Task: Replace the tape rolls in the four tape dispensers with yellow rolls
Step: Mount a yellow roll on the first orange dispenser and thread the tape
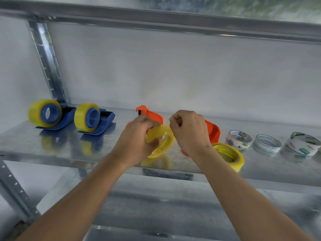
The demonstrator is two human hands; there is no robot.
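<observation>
My left hand (pixel 137 136) grips a yellow tape roll (pixel 162 142) held just above the metal shelf (pixel 104 150). My right hand (pixel 188 129) is pinched shut at the roll's upper right edge, apparently on the tape's loose end. Behind the hands stand two orange dispensers, one (pixel 150 113) in the middle and one (pixel 214 132) to its right, both partly hidden. A second yellow roll (pixel 229 155) lies by my right wrist. At the left, two blue dispensers (pixel 52 114) (pixel 94 119) each carry a yellow roll.
Three clear or white used tape rolls (pixel 238 140) (pixel 266 143) (pixel 303 144) lie in a row on the shelf's right side. A slotted metal upright (pixel 46 61) rises at the back left. A lower shelf (pixel 156 206) sits beneath.
</observation>
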